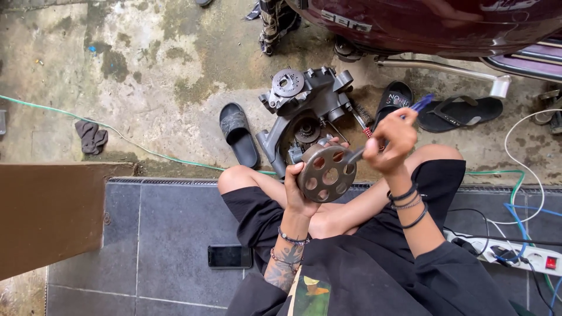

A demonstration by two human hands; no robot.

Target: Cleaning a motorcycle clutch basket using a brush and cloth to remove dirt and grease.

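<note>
Perforated metal disc hides left hand's fingertips.

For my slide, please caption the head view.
Left hand holds a round holed metal disc; right hand holds a blue-handled tool.

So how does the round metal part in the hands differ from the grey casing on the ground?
The round metal part is a compact disc pierced by round holes, while the grey casing is bigger and irregular in shape. The round metal part is held up by the left hand, with the right hand bringing a blue-handled tool to it; the grey casing lies on the concrete floor, untouched. Both look like grey metal.
</note>
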